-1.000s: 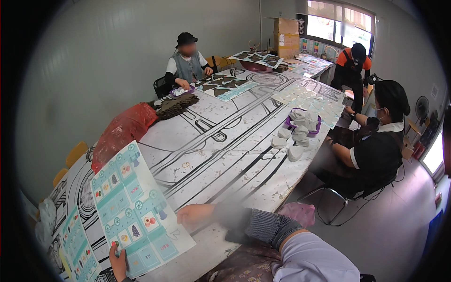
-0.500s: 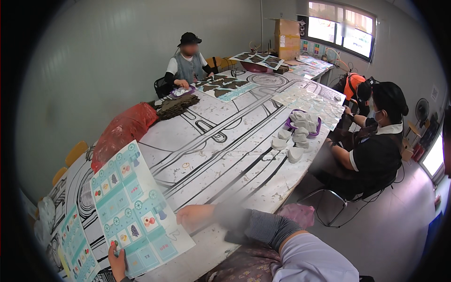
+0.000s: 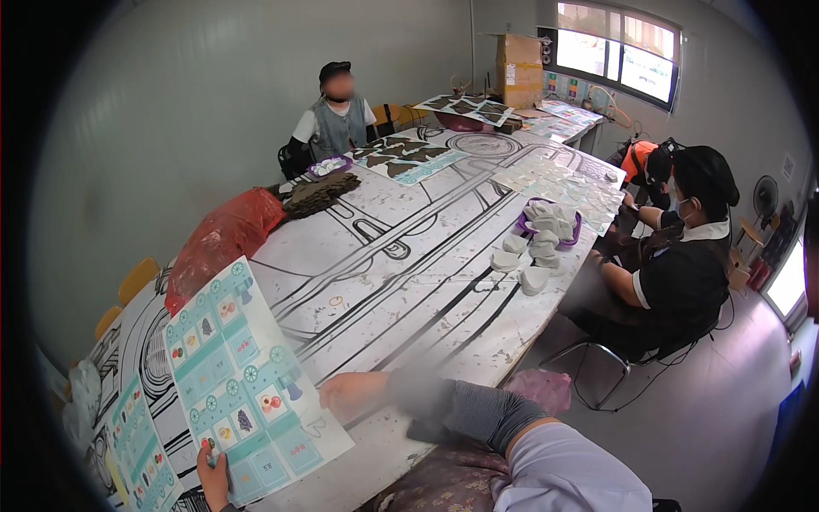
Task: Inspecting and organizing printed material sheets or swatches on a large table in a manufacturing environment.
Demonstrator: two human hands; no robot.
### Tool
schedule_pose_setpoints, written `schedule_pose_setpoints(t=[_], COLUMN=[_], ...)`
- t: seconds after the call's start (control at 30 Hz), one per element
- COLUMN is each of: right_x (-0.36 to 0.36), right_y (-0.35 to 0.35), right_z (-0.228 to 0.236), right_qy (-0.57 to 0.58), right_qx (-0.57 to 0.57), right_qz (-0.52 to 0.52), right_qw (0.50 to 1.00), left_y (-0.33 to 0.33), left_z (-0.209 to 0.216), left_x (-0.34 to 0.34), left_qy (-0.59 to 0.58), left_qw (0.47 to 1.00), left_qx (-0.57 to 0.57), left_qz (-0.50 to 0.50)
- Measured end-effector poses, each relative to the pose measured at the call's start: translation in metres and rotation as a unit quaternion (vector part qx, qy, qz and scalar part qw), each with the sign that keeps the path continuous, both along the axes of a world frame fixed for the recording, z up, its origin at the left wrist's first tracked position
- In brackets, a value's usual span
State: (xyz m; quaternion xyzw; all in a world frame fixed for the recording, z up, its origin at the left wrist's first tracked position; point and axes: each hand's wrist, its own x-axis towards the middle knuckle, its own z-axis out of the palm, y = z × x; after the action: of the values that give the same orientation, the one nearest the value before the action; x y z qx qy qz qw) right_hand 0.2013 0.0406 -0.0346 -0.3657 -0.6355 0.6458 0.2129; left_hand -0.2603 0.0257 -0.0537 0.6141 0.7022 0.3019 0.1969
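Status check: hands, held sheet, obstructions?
Left hand holds sheet by lower left edge. Right hand at its right edge, contact unclear. Red bag beyond, not covering it.

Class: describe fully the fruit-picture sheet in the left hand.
The fruit-picture sheet is rectangular and thin, apparently paper or card: white with teal panels, wheel shapes, small fruit pictures and a squiggle near its right corner. It spreads slantwise over the line-patterned table, looking almost flat. The left hand grasps its lower left edge; the right hand is at its right edge, contact unclear.
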Motion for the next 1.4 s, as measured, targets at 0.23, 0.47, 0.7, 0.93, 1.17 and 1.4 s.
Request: schedule_pose_setpoints(t=[0.23,0.47,0.7,0.93,1.17,1.4], right_x=[0.000,0.000,0.001,-0.002,-0.004,0.000], right_y=[-0.002,-0.003,0.000,0.001,0.005,0.024], right_z=[0.003,0.003,-0.003,-0.001,-0.002,-0.024], right_qy=[-0.006,0.007,0.029,0.007,-0.021,0.010], right_qx=[-0.004,-0.015,-0.022,0.019,0.108,0.101], right_qz=[-0.005,-0.011,-0.006,0.001,-0.103,-0.212], right_qw=[1.000,1.000,0.999,1.000,0.989,0.972], left_y=[0.000,-0.002,-0.001,0.015,0.009,0.002], left_z=[-0.008,-0.003,-0.001,-0.029,-0.023,0.000], left_x=[-0.006,-0.002,0.000,-0.045,-0.049,-0.001], left_qy=[-0.010,-0.008,0.006,-0.069,-0.204,-0.243], left_qw=[1.000,1.000,0.999,0.982,0.963,0.958], left_qx=[0.017,0.007,0.037,0.139,0.056,0.055], left_qz=[-0.004,0.006,-0.012,0.105,0.167,0.140])
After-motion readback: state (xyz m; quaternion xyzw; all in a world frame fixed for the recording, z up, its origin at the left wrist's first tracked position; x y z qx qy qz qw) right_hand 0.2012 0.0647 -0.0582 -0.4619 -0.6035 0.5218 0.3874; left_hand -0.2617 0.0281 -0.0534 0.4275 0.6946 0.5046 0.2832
